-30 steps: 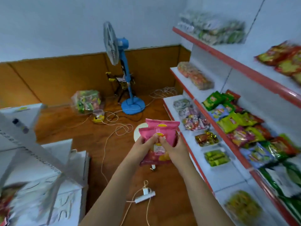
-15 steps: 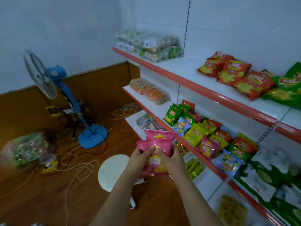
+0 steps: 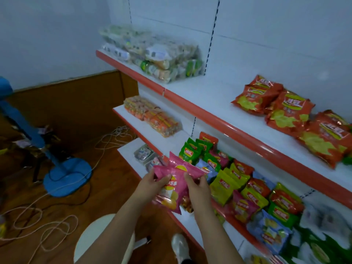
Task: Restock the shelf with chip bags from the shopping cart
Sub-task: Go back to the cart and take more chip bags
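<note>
Both hands hold pink chip bags in front of the white shelf unit with red edges. My left hand grips the bags' left side, thumb on the front. My right hand pinches their right side. The bags hover just before the middle shelf, where small green, yellow, red, pink and blue chip bags stand in rows. Larger orange chip bags lie on the upper shelf at the right. The shopping cart is out of view.
Clear snack packs fill the upper shelf's left end; orange packs lie one level down. A blue floor fan, loose cables and a white round stool occupy the wooden floor at the left. My shoe is near the shelf base.
My view has swung right and toward the shelf; the fan slid to the left edge. Both hands carried the pink bags closer to the middle shelf, keeping the same hold.
</note>
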The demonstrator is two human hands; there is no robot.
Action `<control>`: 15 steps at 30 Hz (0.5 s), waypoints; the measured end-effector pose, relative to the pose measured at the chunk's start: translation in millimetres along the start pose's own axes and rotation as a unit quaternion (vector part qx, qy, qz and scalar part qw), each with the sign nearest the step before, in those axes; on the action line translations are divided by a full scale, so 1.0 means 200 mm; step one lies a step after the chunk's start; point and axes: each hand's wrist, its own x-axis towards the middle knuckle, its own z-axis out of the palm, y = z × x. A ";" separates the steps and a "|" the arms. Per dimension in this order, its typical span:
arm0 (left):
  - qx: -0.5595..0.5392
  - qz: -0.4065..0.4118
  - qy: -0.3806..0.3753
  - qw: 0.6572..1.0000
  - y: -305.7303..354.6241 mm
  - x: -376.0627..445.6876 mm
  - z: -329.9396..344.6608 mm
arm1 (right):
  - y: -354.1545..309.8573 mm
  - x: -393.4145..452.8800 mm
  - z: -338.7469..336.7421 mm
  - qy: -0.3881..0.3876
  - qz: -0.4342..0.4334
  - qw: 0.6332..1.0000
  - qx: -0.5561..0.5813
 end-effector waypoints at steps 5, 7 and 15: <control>0.148 0.035 0.099 0.983 -0.05 0.81 -0.09 | -0.04 0.68 0.25 0.017 -0.001 1.000 -0.019; 0.269 0.034 0.170 0.948 -0.09 1.16 -0.13 | -0.03 1.00 0.37 0.008 -0.004 1.000 -0.024; 0.159 0.108 0.154 0.969 -0.09 2.29 -0.09 | -0.23 1.98 0.58 0.086 -0.091 0.979 -0.162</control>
